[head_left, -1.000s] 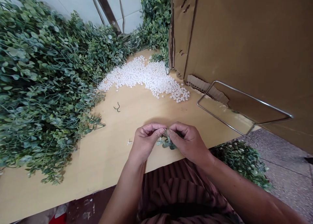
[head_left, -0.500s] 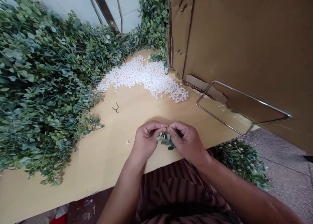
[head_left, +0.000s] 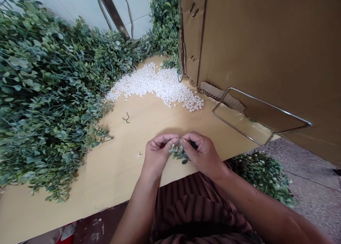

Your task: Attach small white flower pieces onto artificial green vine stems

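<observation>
Close together above the near edge of the counter [head_left: 112, 176], two bare hands work on one small green sprig [head_left: 178, 153]. The left hand [head_left: 157, 153] has its grip clamped on the sprig's upper end, thumb and forefinger meeting at the tip. The right hand [head_left: 201, 150] has its grip closed on the same sprig, thumb pressed on top, with darker leaves showing under its curled fingers. The two thumbs nearly meet, and round leaves hang down in the space between the hands. What exactly sits between the fingertips is too small to tell.

Just beside the left hand, on the counter, lies a tiny white piece [head_left: 139, 155] with a short dark stalk. Farther up lies a loose forked stem [head_left: 126, 118], well apart from both hands. Beyond the hands, a pile of small white pieces [head_left: 160, 82] spreads across the far part of the counter. A big heap of foliage [head_left: 50, 95] covers the left side, and more greenery [head_left: 165, 27] stands at the back, next to a large cardboard box [head_left: 261, 48]. A bent wire frame [head_left: 270, 106] slants in front of the box, over the counter's right edge. Below that edge, another leafy bunch [head_left: 263, 178] shows above the speckled floor [head_left: 317, 176].
</observation>
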### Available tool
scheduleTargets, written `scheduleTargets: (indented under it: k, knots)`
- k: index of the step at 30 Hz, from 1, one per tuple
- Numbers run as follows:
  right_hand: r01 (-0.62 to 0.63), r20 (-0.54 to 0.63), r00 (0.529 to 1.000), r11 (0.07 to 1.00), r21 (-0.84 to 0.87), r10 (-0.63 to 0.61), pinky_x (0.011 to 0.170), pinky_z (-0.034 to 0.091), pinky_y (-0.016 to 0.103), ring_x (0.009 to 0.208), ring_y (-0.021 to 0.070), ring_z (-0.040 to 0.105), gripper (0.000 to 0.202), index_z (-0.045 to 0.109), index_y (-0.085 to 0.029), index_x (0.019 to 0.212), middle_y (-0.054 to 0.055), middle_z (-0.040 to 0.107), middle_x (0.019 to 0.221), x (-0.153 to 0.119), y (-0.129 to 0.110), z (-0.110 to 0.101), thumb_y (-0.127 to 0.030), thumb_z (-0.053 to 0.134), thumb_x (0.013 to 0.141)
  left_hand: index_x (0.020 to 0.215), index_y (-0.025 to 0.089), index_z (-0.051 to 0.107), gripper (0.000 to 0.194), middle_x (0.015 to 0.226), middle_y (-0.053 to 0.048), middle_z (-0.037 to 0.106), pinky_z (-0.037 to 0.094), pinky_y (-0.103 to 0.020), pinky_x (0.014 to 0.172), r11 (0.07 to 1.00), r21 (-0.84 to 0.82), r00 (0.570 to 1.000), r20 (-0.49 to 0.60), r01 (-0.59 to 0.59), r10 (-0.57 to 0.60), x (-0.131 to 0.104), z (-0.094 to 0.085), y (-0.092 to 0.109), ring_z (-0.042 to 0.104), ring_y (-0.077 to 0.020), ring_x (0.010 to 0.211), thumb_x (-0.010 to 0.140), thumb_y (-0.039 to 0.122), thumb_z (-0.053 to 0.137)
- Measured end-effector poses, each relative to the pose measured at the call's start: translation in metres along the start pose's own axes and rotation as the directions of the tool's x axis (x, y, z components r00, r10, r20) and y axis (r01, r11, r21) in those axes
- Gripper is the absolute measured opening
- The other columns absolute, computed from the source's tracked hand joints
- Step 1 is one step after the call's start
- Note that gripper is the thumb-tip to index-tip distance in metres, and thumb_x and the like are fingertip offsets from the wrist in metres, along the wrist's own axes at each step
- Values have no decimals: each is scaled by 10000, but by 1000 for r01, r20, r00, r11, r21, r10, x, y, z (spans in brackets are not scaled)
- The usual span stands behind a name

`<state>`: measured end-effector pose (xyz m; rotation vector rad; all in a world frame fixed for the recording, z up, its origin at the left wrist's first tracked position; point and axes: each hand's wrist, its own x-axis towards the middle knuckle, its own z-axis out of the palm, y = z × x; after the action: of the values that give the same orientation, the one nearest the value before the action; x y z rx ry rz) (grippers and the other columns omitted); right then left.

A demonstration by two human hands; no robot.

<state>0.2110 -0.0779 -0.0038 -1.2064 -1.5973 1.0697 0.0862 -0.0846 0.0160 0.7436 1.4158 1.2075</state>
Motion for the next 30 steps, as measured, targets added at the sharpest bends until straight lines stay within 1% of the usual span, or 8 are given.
scheduleTargets:
  k: [6, 14, 18, 20, 23, 26, 28, 30]
  knots:
    - [26, -2, 1000, 999, -29, -26, 565, 411, 242, 582, 128, 507, 213, 513, -185, 611, 4, 525, 591, -1, -1, 0, -236, 456, 810, 607, 143, 700, 174, 560, -9, 654, 469, -212, 514, 996, 83, 999, 52, -20, 15, 1, -1, 1, 544, -92, 507, 526, 267, 791]
    - [59, -19, 998, 998, 22, -58, 590, 417, 248, 611, 133, 518, 214, 530, -179, 635, 17, 542, 614, -1, -1, 0, -223, 453, 830, 629, 169, 715, 128, 615, -1, 663, 470, -198, 559, 999, 8, 992, 119, -32, 31, 4, -2, -2, 557, -81, 554, 558, 251, 782]
    - [31, -35, 999, 998, 45, -29, 592, 427, 243, 623, 132, 530, 211, 544, -180, 643, 19, 559, 628, 0, -1, 1, -240, 464, 828, 656, 176, 719, 144, 650, -7, 658, 474, -212, 588, 998, 40, 987, 153, -47, 41, 4, -2, -2, 562, -95, 586, 582, 289, 771]
    - [-3, -38, 999, 997, 72, 6, 583, 431, 238, 620, 128, 531, 205, 553, -178, 659, 14, 563, 630, 0, -1, 1, -266, 472, 825, 712, 182, 725, 158, 715, -22, 665, 477, -222, 631, 991, 92, 986, 142, -100, 86, 2, -5, -1, 577, -109, 641, 644, 324, 729]
    - [-83, -33, 995, 983, 161, 89, 547, 431, 227, 594, 120, 524, 206, 550, -178, 688, 0, 556, 616, 2, 0, 2, -316, 479, 823, 857, 203, 724, 215, 850, -44, 665, 474, -244, 728, 955, 170, 968, 96, -245, 231, -3, -12, 3, 597, -139, 774, 744, 362, 633]
    - [-118, -21, 992, 968, 223, 125, 539, 440, 229, 594, 121, 528, 212, 538, -181, 700, -4, 551, 620, 2, 2, 3, -343, 480, 822, 893, 215, 721, 204, 815, -38, 651, 463, -249, 744, 889, 265, 928, 109, -373, 357, -10, -17, 7, 589, -147, 784, 722, 309, 664]
    - [-103, -28, 994, 976, 192, 110, 575, 463, 254, 630, 136, 546, 191, 546, -175, 747, 15, 572, 669, 1, 2, 4, -331, 474, 830, 835, 207, 729, 154, 739, -29, 639, 459, -243, 698, 855, 328, 916, 146, -401, 374, -12, -17, 8, 575, -142, 724, 691, 247, 689]
    - [-15, -117, 993, 998, 64, 22, 675, 485, 315, 743, 173, 565, 160, 557, -162, 851, 60, 593, 780, -3, -1, 2, -294, 467, 838, 789, 198, 729, 109, 704, -28, 640, 453, -242, 665, 854, 355, 925, 145, -380, 351, -12, -14, 8, 563, -137, 684, 695, 209, 676]
